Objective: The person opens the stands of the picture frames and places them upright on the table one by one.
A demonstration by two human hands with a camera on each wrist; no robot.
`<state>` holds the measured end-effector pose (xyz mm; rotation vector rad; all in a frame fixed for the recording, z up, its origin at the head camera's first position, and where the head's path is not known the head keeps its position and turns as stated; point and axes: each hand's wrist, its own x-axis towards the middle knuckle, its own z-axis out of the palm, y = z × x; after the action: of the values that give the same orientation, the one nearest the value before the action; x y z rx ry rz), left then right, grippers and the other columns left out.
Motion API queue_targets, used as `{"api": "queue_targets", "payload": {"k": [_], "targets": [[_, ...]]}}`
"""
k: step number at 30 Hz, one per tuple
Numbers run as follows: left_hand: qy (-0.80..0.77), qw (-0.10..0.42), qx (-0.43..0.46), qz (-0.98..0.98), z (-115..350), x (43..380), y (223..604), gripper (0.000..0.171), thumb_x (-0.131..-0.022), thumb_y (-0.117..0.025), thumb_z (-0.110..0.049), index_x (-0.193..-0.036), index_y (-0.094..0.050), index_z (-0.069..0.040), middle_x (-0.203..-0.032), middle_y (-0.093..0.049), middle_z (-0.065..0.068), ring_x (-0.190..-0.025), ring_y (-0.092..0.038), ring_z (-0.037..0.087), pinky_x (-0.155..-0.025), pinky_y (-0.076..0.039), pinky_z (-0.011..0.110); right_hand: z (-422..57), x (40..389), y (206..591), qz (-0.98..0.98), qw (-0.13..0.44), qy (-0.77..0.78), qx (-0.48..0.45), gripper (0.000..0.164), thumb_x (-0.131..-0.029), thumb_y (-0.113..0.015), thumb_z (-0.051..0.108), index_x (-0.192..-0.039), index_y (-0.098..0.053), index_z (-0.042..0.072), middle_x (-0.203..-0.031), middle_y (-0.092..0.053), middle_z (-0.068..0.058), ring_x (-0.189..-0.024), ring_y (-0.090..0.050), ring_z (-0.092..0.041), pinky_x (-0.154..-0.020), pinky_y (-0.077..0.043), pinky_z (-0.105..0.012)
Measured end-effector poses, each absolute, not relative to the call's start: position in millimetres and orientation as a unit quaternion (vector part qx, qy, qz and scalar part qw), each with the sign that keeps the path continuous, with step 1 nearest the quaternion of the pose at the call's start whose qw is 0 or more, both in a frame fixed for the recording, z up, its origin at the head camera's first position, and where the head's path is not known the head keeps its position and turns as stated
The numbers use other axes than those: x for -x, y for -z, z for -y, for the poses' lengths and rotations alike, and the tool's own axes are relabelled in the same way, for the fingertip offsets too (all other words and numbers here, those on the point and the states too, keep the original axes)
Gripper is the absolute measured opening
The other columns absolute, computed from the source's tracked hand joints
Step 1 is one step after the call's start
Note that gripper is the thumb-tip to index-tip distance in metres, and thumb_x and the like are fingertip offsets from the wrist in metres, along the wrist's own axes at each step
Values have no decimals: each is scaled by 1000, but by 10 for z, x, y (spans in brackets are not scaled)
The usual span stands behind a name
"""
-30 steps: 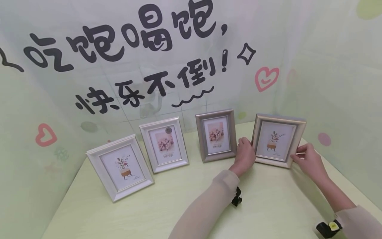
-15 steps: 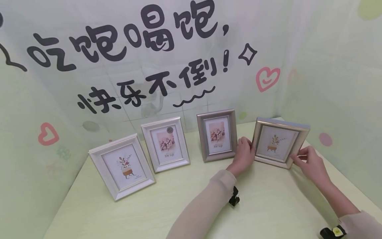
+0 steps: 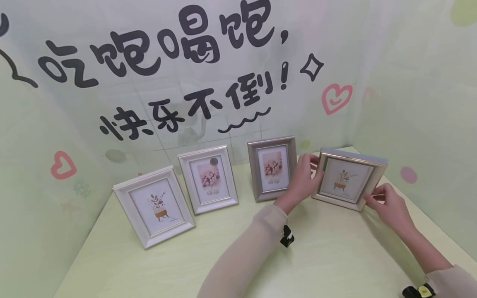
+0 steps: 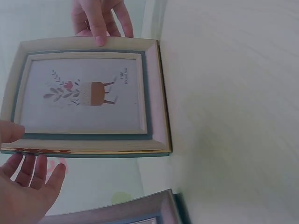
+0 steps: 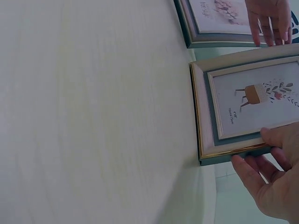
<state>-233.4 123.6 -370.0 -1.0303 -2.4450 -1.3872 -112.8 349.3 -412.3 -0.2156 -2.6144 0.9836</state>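
Observation:
A gold picture frame (image 3: 343,180) with a potted-plant print stands leaning back at the right of the table. My right hand (image 3: 389,205) pinches its lower right side, thumb on the front moulding and fingers behind, as the right wrist view shows. At its left side is my left hand (image 3: 303,178); in the left wrist view the thumb (image 4: 13,131) lies over the front and the fingertips (image 4: 29,164) meet the side edge. Close beside the left hand stands a bronze frame (image 3: 271,169) with a flower print.
Farther left stand a white frame (image 3: 208,179) with a flower print and a larger white frame (image 3: 154,207) with a plant print. A printed curtain (image 3: 223,99) backs the pale table (image 3: 328,256) and hangs along both sides.
The gold frame has tipped back, showing more of its top edge. My left hand has slid up its left side; the right hand keeps its hold at the lower right.

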Motion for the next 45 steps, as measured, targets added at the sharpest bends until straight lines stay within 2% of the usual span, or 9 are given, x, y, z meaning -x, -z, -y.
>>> {"api": "queue_targets", "payload": {"k": [5, 6, 12, 13, 20, 29, 37, 41, 45], "targets": [[320, 177, 356, 860, -1211, 2207, 3473, 52, -96, -62, -18, -141, -38, -7, -139, -45, 8, -122, -49, 15, -96, -45, 11, -3460, 1122, 4106, 921, 157, -348, 76, 31, -97, -63, 26, -103, -51, -2, -110, -66, -30, -80, -38, 26, -64, -43, -11], [276, 199, 364, 867, -1212, 2171, 3434, 55, -96, -62, -20, -143, -38, -9, -142, -43, 7, -126, -47, 15, -100, -44, 14, -3445, 1116, 4106, 921, 154, -349, 75, 31, -97, -63, 26, -103, -51, -2, -110, -66, -30, -81, -47, 21, -64, -44, -11], [45, 313, 429, 846, -1290, 1978, 3405, 49, -96, -58, -35, -141, -49, -19, -141, -51, -2, -133, -45, 13, -124, -28, 37, -3342, 1063, 4139, 921, 155, -353, 62, 27, -95, -67, 23, -99, -53, 0, -103, -68, -26, -80, -50, 20, -62, -47, -16], [29, 319, 432, 843, -1304, 1947, 3428, 48, -96, -57, -38, -140, -50, -21, -140, -52, -3, -132, -46, 13, -124, -29, 39, -3328, 1052, 4150, 921, 155, -353, 59, 27, -94, -68, 23, -98, -54, 0, -101, -69, -24, -78, -42, 25, -61, -47, -16], [11, 344, 443, 828, -1335, 1837, 3552, 47, -94, -56, -46, -135, -52, -23, -134, -53, -4, -123, -46, 13, -112, -36, 27, -3260, 985, 4200, 922, 147, -354, 46, 23, -89, -74, 17, -91, -55, 3, -84, -69, -4, -73, -49, 21, -56, -48, -20], [0, 366, 443, 819, -1305, 1877, 3496, 53, -89, -56, -61, -129, -54, -25, -131, -54, -5, -119, -47, 12, -107, -37, 22, -3210, 993, 4149, 931, 136, -338, 24, 23, -88, -75, 18, -87, -56, 5, -87, -72, -12, -72, -51, 18, -55, -47, -20], [35, 387, 452, 803, -1333, 1935, 3439, 63, -82, -55, -75, -119, -55, -25, -123, -54, -6, -111, -49, 13, -100, -40, 22, -3230, 1011, 4024, 938, 127, -323, -5, 29, -88, -76, 22, -81, -51, 10, -75, -59, 9, -75, -53, 15, -55, -43, -21], [44, 395, 446, 802, -1340, 1961, 3424, 62, -80, -55, -77, -114, -55, -25, -120, -55, -6, -108, -49, 13, -97, -41, 22, -3384, 1062, 3972, 931, 78, -349, -76, 23, -90, -73, 19, -84, -52, 12, -82, -60, 13, -80, -59, 10, -59, -45, -21], [38, 409, 435, 801, -1363, 1968, 3404, 65, -78, -52, -81, -112, -55, -25, -118, -55, -6, -107, -49, 13, -97, -40, 23, -3665, 1140, 3902, 875, -28, -446, -188, 4, -100, -52, 3, -100, -55, 1, -100, -65, 11, -95, -65, 2, -74, -55, -20]]}}
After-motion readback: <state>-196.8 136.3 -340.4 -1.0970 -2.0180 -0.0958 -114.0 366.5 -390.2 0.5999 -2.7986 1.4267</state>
